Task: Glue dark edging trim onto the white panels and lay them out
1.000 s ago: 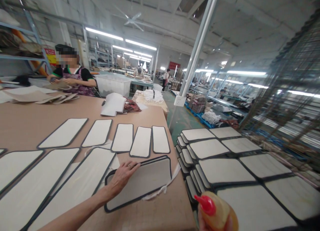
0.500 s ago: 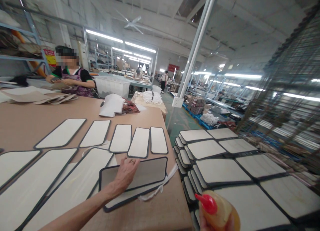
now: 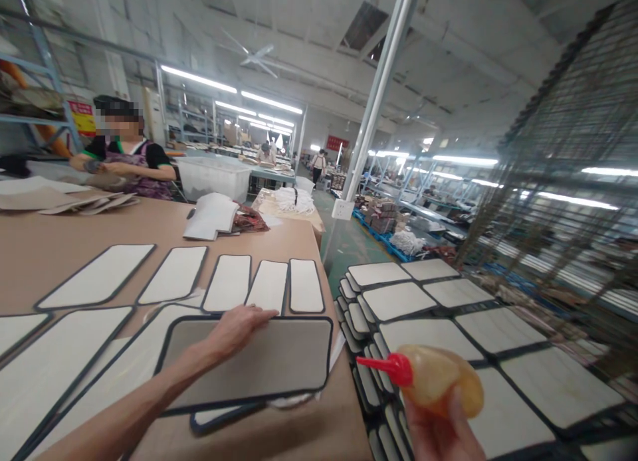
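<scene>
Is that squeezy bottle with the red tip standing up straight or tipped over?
Tipped. The right hand holds the bottle on its side, its red nozzle pointing left toward the table, not upward.

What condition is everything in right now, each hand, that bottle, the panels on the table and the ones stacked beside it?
left hand: flat on the grey panel, pressing its top edge.
grey panel: lying flat over another panel.
right hand: gripping the glue bottle.
glue bottle: tipped sideways, red nozzle pointing left.
white panels: laid flat in rows on the table.
stacked panels: piled beside the table.
</scene>
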The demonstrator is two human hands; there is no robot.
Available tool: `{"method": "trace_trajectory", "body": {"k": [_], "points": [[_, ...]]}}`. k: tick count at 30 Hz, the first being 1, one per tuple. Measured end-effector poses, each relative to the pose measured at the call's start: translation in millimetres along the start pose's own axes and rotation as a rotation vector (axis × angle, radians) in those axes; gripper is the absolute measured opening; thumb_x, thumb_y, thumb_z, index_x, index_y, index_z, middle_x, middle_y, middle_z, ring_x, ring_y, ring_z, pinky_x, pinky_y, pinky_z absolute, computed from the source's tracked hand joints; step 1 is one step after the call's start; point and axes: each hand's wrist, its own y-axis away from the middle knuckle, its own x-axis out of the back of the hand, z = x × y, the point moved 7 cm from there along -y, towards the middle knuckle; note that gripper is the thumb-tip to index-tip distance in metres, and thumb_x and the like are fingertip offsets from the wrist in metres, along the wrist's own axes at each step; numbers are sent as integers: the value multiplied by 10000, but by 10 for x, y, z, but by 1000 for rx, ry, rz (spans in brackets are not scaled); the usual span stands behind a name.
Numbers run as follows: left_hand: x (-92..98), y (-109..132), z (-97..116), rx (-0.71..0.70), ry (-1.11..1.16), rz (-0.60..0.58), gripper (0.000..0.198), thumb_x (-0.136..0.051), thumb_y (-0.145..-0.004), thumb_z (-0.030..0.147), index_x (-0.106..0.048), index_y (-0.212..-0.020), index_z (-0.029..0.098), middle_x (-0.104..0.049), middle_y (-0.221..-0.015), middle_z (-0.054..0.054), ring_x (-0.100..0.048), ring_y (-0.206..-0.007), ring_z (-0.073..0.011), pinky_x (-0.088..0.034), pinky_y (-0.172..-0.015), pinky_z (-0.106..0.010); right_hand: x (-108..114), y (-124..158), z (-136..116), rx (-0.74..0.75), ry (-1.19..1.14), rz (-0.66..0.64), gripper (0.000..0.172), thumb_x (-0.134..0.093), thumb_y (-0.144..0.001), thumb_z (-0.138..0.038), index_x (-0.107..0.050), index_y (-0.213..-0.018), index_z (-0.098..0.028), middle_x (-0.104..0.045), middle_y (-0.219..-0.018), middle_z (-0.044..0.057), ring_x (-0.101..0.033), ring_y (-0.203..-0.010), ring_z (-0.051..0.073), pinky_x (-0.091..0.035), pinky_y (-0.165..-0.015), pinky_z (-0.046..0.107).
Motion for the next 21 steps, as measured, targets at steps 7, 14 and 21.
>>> {"method": "trace_trajectory", "body": {"k": [7,14,21], "points": [[795,298,-198,-118,371,-159,310,-561,-749,219,-740,-994,279,-710,-814,15,-622,-792,-204,-409,-699,-223,-866,-143,-312,234,215,-291,602,-812,-572,-377,-627,-1131,-250,-677,-1100,85,-627,-985,284,-348,-1025,550],[1148,657,-196,-122,520,-353,291,-618,-721,178,-746,-977,237,-731,-926,23,-631,-889,-192,-444,-793,-220,-1478,1,68,88,342,-670,601,-809,-551,-369,-633,-1108,-223,-678,-1066,112,-619,-1014,326,-402,-974,537],[1379,935,-567,-29,576,-296,321,-675,-677,271,-743,-964,147,-733,-922,3,-620,-841,-192,-473,-747,-226,-1754,128,363,9,439,-705,633,-849,-429,-433,-669,-1007,-247,-696,-983,109,-633,-963,346,-466,-879,525]]}}
